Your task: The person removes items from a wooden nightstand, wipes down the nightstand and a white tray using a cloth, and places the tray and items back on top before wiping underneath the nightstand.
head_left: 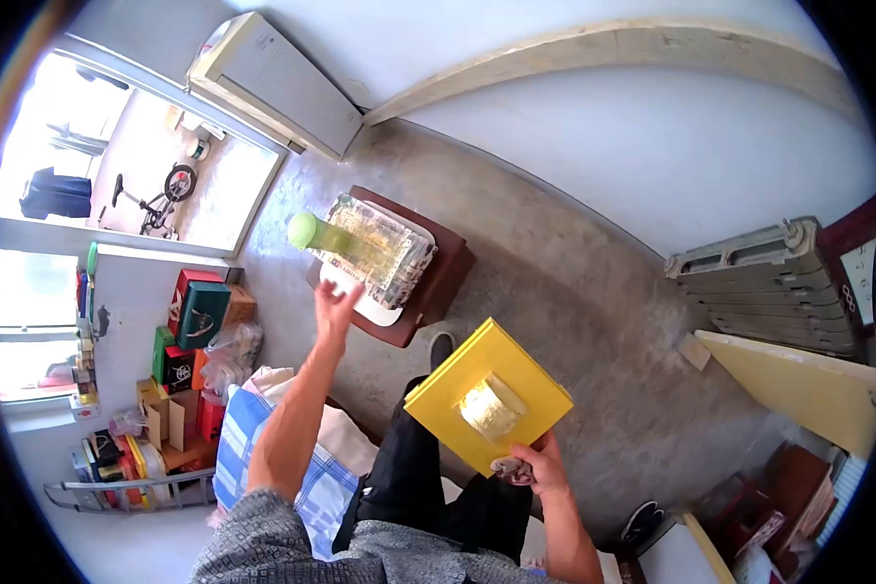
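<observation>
My right hand (547, 465) grips the lower corner of a flat yellow box (448, 397) with a shiny gold label (492, 406) on its face. A small crumpled greyish-brown item (512, 471) shows beside the thumb; its kind is unclear. My left hand (337, 306) reaches forward with fingers apart and holds nothing visible. It is over the near edge of a white tray (373, 310) on a dark brown stool or small table (450, 261). A patterned cloth or mat (399, 255) covers much of the tray. A green bottle with a light green lid (304, 232) is on it.
Boxes and bags (202, 313) are piled at the left. A blue-and-white checked cloth (248, 423) lies beside my left arm. Toward the right wall are a radiator (764, 282) and a pale yellow board (788, 384). A white appliance (282, 83) stands at the back.
</observation>
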The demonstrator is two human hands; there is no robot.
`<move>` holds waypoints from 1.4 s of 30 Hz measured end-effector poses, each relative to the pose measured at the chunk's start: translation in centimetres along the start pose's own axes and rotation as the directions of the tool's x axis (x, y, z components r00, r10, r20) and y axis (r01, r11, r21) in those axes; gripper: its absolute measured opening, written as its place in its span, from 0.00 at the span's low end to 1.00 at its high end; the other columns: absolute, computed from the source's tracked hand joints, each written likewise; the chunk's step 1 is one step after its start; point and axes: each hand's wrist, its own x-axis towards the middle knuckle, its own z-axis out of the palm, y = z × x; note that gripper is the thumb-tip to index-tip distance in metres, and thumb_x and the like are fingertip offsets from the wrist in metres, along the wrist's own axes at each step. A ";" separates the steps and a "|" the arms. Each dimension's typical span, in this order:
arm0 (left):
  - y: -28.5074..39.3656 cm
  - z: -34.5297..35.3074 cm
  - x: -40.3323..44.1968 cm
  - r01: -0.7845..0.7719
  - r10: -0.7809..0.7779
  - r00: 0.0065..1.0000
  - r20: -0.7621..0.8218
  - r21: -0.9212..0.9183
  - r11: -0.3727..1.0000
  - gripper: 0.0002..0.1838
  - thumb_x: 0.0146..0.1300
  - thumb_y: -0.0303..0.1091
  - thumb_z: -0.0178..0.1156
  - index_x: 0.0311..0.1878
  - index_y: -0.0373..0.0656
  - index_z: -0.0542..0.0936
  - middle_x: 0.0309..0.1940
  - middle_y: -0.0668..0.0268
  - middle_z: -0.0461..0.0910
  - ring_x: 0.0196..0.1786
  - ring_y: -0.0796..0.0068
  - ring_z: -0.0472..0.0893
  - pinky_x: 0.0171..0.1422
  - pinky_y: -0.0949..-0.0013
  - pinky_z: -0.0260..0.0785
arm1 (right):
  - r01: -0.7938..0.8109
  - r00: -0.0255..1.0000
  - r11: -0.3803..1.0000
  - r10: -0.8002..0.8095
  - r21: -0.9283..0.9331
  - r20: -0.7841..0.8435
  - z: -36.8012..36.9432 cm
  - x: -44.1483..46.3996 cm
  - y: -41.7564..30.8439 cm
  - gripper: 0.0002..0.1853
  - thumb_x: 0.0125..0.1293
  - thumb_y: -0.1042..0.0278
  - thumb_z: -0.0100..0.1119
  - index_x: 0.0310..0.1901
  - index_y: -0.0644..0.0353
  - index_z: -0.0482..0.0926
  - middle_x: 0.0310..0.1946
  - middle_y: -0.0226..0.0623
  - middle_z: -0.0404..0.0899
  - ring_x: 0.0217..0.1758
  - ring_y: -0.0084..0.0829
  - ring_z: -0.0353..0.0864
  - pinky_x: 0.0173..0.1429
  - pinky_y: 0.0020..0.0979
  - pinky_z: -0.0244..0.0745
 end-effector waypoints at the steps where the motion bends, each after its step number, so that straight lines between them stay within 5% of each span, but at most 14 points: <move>1: 0.2 -0.1 2.3 0.008 -0.008 0.997 -0.081 0.006 1.000 0.52 0.56 0.44 0.81 0.76 0.31 0.60 0.71 0.54 0.68 0.70 0.59 0.73 0.73 0.59 0.68 | 0.000 1.000 1.000 0.000 0.005 0.012 1.1 0.9 -0.3 0.35 0.58 0.78 0.72 0.68 0.61 0.71 0.59 0.41 0.82 0.60 0.36 0.85 0.65 0.38 0.80; 4: 0.0 0.5 7.4 -0.135 0.121 0.983 -0.136 -0.104 0.985 0.62 0.51 0.45 0.84 0.80 0.34 0.53 0.75 0.49 0.61 0.74 0.52 0.68 0.73 0.54 0.69 | 0.082 0.997 0.994 -0.081 -0.066 0.013 5.3 4.7 -0.9 0.35 0.59 0.78 0.72 0.69 0.60 0.70 0.61 0.40 0.80 0.64 0.36 0.82 0.67 0.38 0.78; 5: 0.1 0.9 8.4 -0.214 0.189 0.966 -0.175 -0.139 0.967 0.54 0.52 0.40 0.83 0.76 0.34 0.61 0.71 0.52 0.70 0.70 0.56 0.73 0.71 0.57 0.70 | 0.065 0.998 0.993 -0.065 -0.099 0.012 6.3 5.7 -1.1 0.36 0.60 0.78 0.71 0.70 0.59 0.69 0.62 0.39 0.79 0.65 0.36 0.81 0.69 0.38 0.76; 10: 1.5 -0.9 11.9 -0.124 0.125 0.992 -0.011 -0.216 0.968 0.32 0.59 0.34 0.78 0.66 0.39 0.77 0.54 0.61 0.84 0.55 0.68 0.83 0.63 0.63 0.73 | 0.049 0.998 0.985 -0.044 -0.167 0.032 12.9 12.4 -1.3 0.35 0.61 0.77 0.71 0.70 0.59 0.68 0.61 0.39 0.79 0.63 0.35 0.81 0.67 0.37 0.77; 14: 3.8 -5.7 12.6 -0.103 0.108 0.994 0.005 -0.250 0.963 0.29 0.59 0.34 0.79 0.62 0.39 0.80 0.58 0.59 0.84 0.57 0.66 0.83 0.62 0.63 0.75 | 0.024 0.999 0.977 -0.014 -0.210 0.051 18.7 17.1 -1.9 0.39 0.61 0.70 0.74 0.72 0.63 0.64 0.60 0.42 0.78 0.64 0.36 0.79 0.68 0.38 0.74; 19: 8.5 -13.1 10.9 -0.343 0.354 0.935 0.038 -0.174 0.923 0.33 0.65 0.25 0.73 0.72 0.38 0.72 0.64 0.56 0.80 0.63 0.66 0.81 0.66 0.63 0.77 | 0.022 0.992 0.967 0.009 -0.252 0.123 26.0 23.7 -2.4 0.41 0.61 0.68 0.77 0.71 0.69 0.64 0.60 0.48 0.82 0.62 0.36 0.83 0.67 0.38 0.76; 23: 9.3 -14.4 10.4 -0.454 0.466 0.883 0.060 -0.140 0.880 0.36 0.64 0.23 0.72 0.74 0.37 0.68 0.70 0.57 0.75 0.67 0.65 0.79 0.71 0.61 0.75 | 0.008 0.997 0.876 0.032 -0.481 0.074 27.6 28.2 -1.5 0.34 0.63 0.60 0.76 0.65 0.71 0.75 0.55 0.45 0.86 0.57 0.31 0.85 0.62 0.33 0.79; 25: 10.0 -13.6 10.0 -0.444 0.462 0.878 0.127 -0.148 0.884 0.35 0.63 0.21 0.70 0.74 0.38 0.69 0.71 0.58 0.74 0.70 0.64 0.76 0.75 0.60 0.70 | -0.020 0.999 0.644 -0.024 -0.765 -0.046 27.1 29.6 -0.6 0.30 0.64 0.53 0.74 0.57 0.71 0.82 0.46 0.44 0.89 0.48 0.31 0.88 0.54 0.32 0.81; 32: 10.4 -10.0 10.4 -0.389 0.408 0.875 0.260 -0.121 0.913 0.37 0.58 0.22 0.74 0.71 0.39 0.71 0.69 0.58 0.76 0.67 0.65 0.80 0.72 0.60 0.74 | -0.126 0.990 0.674 0.043 -0.728 -0.132 26.9 28.4 -0.1 0.30 0.65 0.48 0.72 0.54 0.71 0.84 0.41 0.43 0.89 0.41 0.32 0.88 0.47 0.33 0.81; 33: 10.9 -10.1 10.4 -0.395 0.378 0.881 0.283 0.001 0.919 0.36 0.57 0.23 0.75 0.70 0.38 0.73 0.68 0.58 0.77 0.66 0.66 0.80 0.71 0.60 0.75 | -0.083 0.991 0.695 -0.014 -0.715 -0.130 27.0 28.4 0.5 0.29 0.66 0.48 0.72 0.53 0.71 0.85 0.40 0.43 0.89 0.40 0.31 0.88 0.47 0.33 0.80; 42: 9.0 -10.3 10.0 -0.390 0.375 0.882 0.285 -0.005 0.921 0.35 0.58 0.22 0.75 0.69 0.38 0.73 0.67 0.58 0.78 0.65 0.66 0.80 0.70 0.62 0.74 | 0.024 0.966 0.700 -0.200 -0.713 -0.164 28.0 28.0 2.1 0.21 0.73 0.56 0.67 0.51 0.71 0.85 0.39 0.40 0.89 0.40 0.25 0.86 0.45 0.29 0.78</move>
